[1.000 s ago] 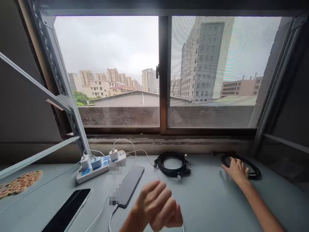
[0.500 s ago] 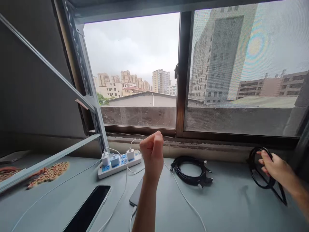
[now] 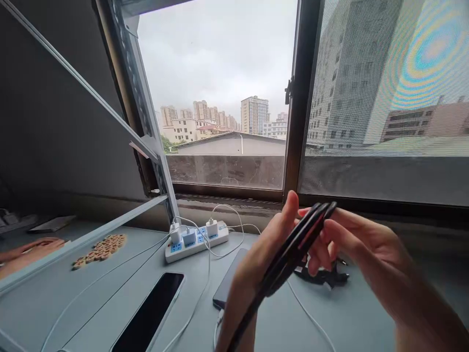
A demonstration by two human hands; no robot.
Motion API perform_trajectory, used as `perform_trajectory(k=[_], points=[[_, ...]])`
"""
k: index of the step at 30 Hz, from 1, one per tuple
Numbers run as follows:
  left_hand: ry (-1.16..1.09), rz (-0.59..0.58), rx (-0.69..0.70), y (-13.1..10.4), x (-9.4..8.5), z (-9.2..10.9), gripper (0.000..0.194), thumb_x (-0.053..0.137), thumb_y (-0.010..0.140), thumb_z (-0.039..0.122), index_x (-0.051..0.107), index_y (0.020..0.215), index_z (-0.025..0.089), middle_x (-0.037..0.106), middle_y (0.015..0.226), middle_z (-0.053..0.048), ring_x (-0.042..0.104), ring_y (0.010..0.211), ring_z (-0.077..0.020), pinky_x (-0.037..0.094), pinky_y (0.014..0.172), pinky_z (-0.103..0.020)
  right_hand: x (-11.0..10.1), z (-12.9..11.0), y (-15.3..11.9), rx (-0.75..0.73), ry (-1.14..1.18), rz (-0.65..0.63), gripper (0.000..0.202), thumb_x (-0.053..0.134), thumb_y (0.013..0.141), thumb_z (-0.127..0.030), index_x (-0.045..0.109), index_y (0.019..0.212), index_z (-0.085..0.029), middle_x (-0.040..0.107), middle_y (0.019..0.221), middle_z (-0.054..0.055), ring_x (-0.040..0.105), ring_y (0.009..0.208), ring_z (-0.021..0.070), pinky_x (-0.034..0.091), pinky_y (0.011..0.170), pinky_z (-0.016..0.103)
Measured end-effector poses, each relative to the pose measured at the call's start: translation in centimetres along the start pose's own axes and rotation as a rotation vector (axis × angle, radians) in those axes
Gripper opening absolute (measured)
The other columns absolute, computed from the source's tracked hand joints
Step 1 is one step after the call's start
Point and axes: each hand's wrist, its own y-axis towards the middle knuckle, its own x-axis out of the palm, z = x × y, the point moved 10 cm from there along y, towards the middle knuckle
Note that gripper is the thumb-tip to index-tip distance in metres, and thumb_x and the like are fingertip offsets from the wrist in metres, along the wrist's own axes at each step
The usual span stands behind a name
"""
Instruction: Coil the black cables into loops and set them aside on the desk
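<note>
Several loops of black cable [image 3: 289,254] are bunched together in front of me, with one length trailing down past my left wrist. My left hand [image 3: 269,239] is closed at the loops, its thumb raised and most of its fingers hidden behind the cable. From the other side, my right hand [image 3: 370,249] grips the same loops with bent fingers near their upper end. Behind the hands, a second black cable coil [image 3: 324,278] lies on the grey table [image 3: 293,322], mostly covered from view.
A white power strip [image 3: 198,244] with several chargers and white cords stands by the window sill. A phone [image 3: 148,313] lies at front left, and a dark flat device [image 3: 230,278] lies beside my left arm. A pile of small pieces [image 3: 100,249] sits beyond the metal shelf bar [image 3: 120,220].
My right hand has brought the coiled black cable from the far right to my left hand, which has shifted right. The view has turned slightly left.
</note>
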Motion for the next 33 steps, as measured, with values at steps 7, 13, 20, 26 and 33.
perform_trajectory(k=[7,13,20,26,33], points=[[0.030,0.092,-0.053,-1.8,-3.6,1.7,0.048,0.055,0.085,0.058,0.065,0.066,0.014,0.053,0.049,-0.003,0.051,0.043,-0.0141,0.037,0.044,-0.023,2.1,2.3,1.4,0.065,-0.062,-0.093,0.047,0.049,0.087,-0.056,0.058,0.119,-0.023,0.064,0.089,0.002,0.059,0.074,0.0123,0.047,0.054,0.019],[0.144,0.162,-0.036,-0.8,-3.1,1.2,0.038,0.058,0.087,0.048,0.063,0.071,0.014,0.055,0.053,-0.002,0.051,0.047,-0.0104,0.034,0.045,-0.018,1.8,0.9,0.8,-0.019,-0.053,-0.072,0.050,0.026,0.095,-0.052,0.058,0.121,-0.024,0.063,0.072,-0.001,0.057,0.067,0.0116,0.048,0.060,0.020],[0.144,0.284,0.050,-0.1,-2.5,1.9,0.024,0.066,0.084,0.038,0.064,0.088,0.014,0.053,0.059,0.003,0.045,0.047,-0.0059,0.034,0.043,-0.014,-1.3,0.3,-0.6,0.021,-0.172,0.070,0.045,0.061,0.080,-0.049,0.063,0.119,-0.027,0.068,0.086,0.000,0.060,0.059,0.0109,0.046,0.043,0.018],[0.192,0.328,0.081,-0.7,-3.1,2.3,0.027,0.057,0.089,0.041,0.060,0.091,0.014,0.045,0.046,0.006,0.040,0.035,-0.0061,0.032,0.035,-0.013,-2.6,2.1,-0.2,0.134,0.048,0.100,0.053,0.059,0.081,-0.054,0.060,0.122,-0.021,0.058,0.051,-0.004,0.040,0.027,0.0053,0.033,0.027,0.016],[0.103,0.818,0.416,-4.5,-9.7,5.2,0.037,0.056,0.088,0.052,0.061,0.083,0.016,0.027,0.036,0.010,0.018,0.029,-0.0057,0.019,0.027,-0.014,-9.1,2.8,0.3,0.089,0.436,0.426,0.040,0.068,0.076,-0.046,0.067,0.109,-0.024,0.038,0.044,-0.008,0.027,0.026,0.0021,0.016,0.024,0.014]])
